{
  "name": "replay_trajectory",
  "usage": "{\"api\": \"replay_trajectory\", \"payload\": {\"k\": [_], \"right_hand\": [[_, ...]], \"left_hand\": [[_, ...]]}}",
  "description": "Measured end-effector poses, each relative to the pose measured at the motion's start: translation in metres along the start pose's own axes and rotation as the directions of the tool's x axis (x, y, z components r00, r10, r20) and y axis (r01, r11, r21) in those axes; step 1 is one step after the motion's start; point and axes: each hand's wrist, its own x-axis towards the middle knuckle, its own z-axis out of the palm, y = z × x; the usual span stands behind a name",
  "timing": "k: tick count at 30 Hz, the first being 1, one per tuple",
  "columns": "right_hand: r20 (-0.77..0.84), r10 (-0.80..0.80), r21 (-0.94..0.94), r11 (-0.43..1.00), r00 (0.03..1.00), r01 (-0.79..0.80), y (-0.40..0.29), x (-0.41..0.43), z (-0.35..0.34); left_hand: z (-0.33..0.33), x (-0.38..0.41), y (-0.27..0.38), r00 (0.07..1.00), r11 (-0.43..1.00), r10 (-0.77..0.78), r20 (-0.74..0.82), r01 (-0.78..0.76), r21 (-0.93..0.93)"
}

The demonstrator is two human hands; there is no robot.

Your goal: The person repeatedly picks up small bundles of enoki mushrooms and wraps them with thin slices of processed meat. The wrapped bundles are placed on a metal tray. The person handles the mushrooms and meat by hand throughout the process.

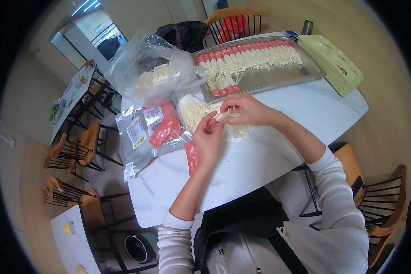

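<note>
My right hand [243, 110] pinches a small bunch of enoki mushrooms [230, 115] over the marble-patterned table. Beside it, my left hand [209, 129] has its fingertips at the near side of this bunch; whether it grips it is unclear. More loose enoki mushrooms [193, 111] lie just left of the hands. A slice of marbled red meat [191, 158] rests partly under my left wrist. Other meat slices [165, 132] lie on a clear plastic package [128, 128] at the left. Behind the hands, a metal tray [270, 80] holds rows of enoki bundles wrapped in meat [246, 54].
A clear plastic bag [150, 72] with enoki inside stands at the back left. Stacked green trays [332, 65] sit at the table's right end, near a dark metallic bottle [307, 27]. Wooden chairs [238, 13] surround the table; a bin [140, 247] stands below left.
</note>
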Motion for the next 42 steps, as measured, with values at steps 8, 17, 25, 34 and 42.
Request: {"api": "replay_trajectory", "payload": {"k": [8,17,25,34,42], "right_hand": [[0.074,0.055,0.096,0.993,0.996,-0.062,-0.003,0.000,-0.004],[0.014,0.051,0.198,0.979,0.999,-0.052,0.006,-0.002,0.009],[0.056,0.177,0.384,0.905,0.983,-0.184,0.019,0.004,0.010],[-0.114,0.172,0.563,0.823,0.978,-0.079,0.007,-0.010,-0.027],[-0.311,0.288,0.590,0.806,0.906,-0.053,0.012,-0.029,-0.040]], "left_hand": [[0.000,-0.006,0.008,0.992,0.974,0.106,0.073,-0.119,0.194],[-0.003,-0.007,0.015,0.994,0.987,0.062,0.085,-0.074,0.141],[-0.014,0.009,0.004,0.985,0.985,-0.014,0.171,0.042,-0.165],[-0.035,0.000,0.014,0.994,0.823,-0.089,0.057,0.106,-0.558],[-0.085,-0.015,0.037,0.985,0.792,-0.037,-0.168,-0.073,-0.606]]}}
